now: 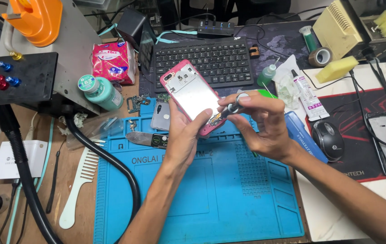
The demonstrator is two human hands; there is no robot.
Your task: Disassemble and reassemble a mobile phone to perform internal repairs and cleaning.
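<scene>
My left hand (184,135) grips the opened pink phone (192,96) from below, tilted above the blue repair mat (211,199). My right hand (261,124) pinches a small screwdriver (227,110), tip on the phone's lower end. Black keyboard (204,61) behind; black mouse (328,139) and glue tube (308,96) to the right.

- We see a black keyboard (211,61) far, middle.
- A white comb (76,187) lies near left.
- A black mouse (329,139) sits right, on our red pad (360,158).
- A teal bottle (101,92) stands far left.
</scene>
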